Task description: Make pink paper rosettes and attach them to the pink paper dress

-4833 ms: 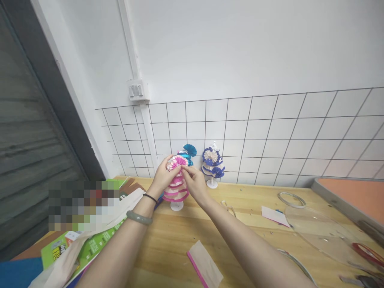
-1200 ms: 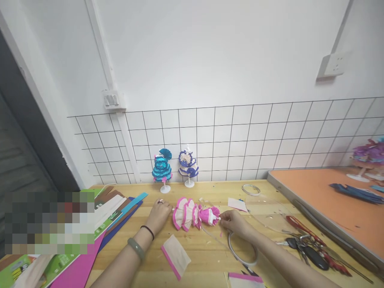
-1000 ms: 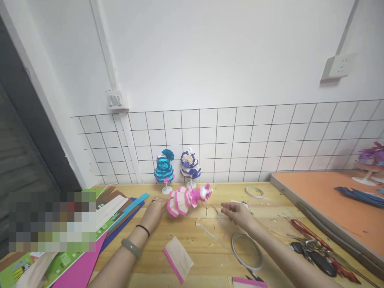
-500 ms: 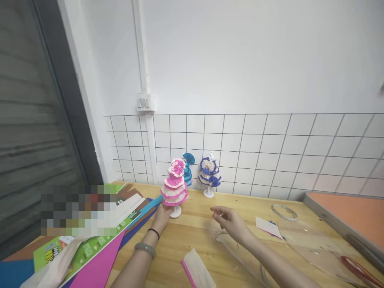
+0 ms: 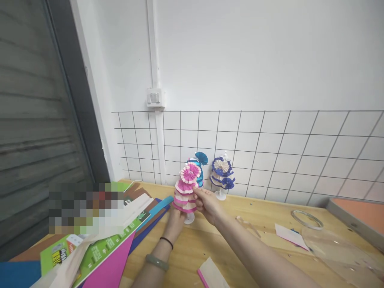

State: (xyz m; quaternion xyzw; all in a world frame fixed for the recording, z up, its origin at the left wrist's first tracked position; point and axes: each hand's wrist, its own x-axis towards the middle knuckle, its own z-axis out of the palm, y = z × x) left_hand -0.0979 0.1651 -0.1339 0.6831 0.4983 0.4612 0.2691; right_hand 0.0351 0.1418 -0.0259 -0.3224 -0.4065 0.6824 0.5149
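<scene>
A pink and white ruffled paper tree (image 5: 185, 197) stands upright on a round white base, a pink pleated rosette near its top. Behind its lower left side is my left hand (image 5: 177, 219), at the stand, its fingertips mostly hidden. My right hand (image 5: 207, 203) touches the tree's right side, thumb and fingers pinched at the ruffles; what they pinch is too small to make out. Partly hidden behind the pink tree is a teal one (image 5: 201, 159). A blue and cream tree (image 5: 222, 176) on a white stand is to the right, near the wall.
Coloured paper sheets (image 5: 109, 262) and a green printed packet (image 5: 102, 246) cover the table's left side. On the right are a tape ring (image 5: 307, 219), cream-pink paper pieces (image 5: 291, 237), clear plastic (image 5: 339, 256) and an orange-topped tray (image 5: 357, 216). Another paper strip (image 5: 212, 274) lies in front.
My right hand has moved left from above the table to the pink tree, and its fingers have closed there. My left hand remains by the stand. The whole view has shifted somewhat.
</scene>
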